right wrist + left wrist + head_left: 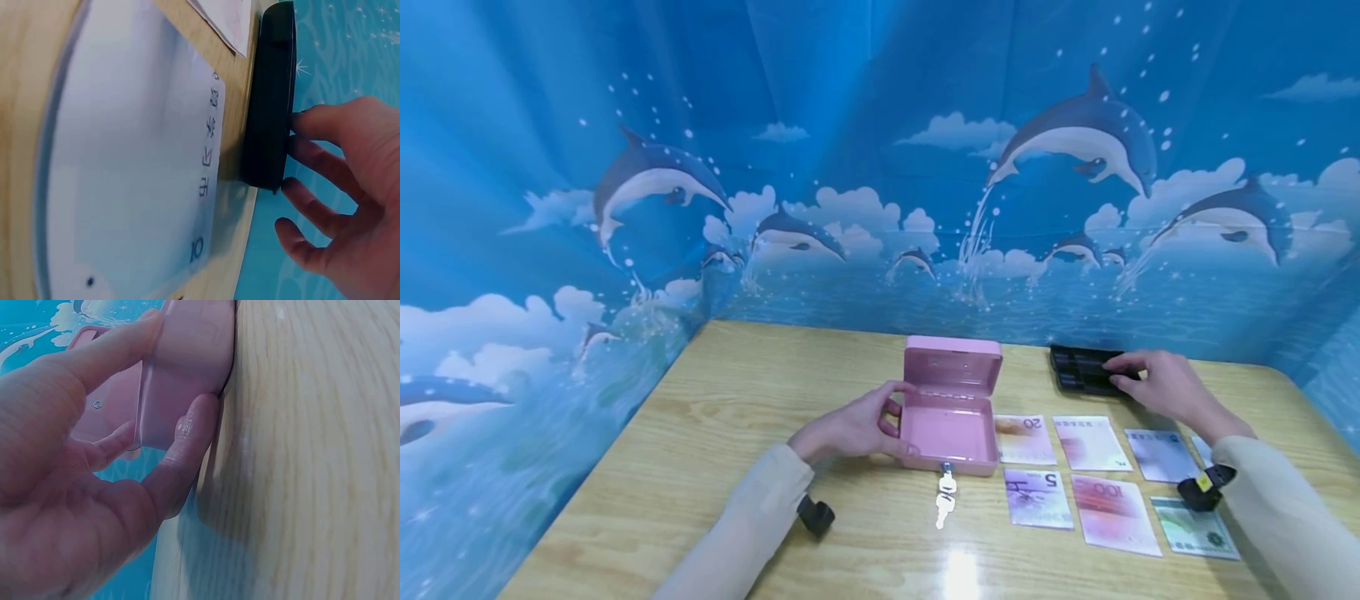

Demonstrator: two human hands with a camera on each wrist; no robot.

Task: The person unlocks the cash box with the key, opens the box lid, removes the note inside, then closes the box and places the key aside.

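A small pink cash box [951,433] stands on the table with its lid raised, its inside bare. My left hand [868,421] holds its left side, thumb near the front corner and a finger up by the hinge. In the left wrist view, fingertips [203,412] rest against the box wall [187,356]. Keys [946,498] sit at the front lock. At the back right lies a black compartment tray [1082,369]. My right hand [1161,383] pinches its right end; in the right wrist view, thumb and index finger meet the rim of the tray [269,106].
Several play banknotes lie in two rows right of the box, among them a 20 note [1024,440], a purple 5 note [1037,500], a red 100 note [1116,515] and a green note [1198,529]. A dolphin-print curtain [865,167] hangs behind the wooden table [700,467].
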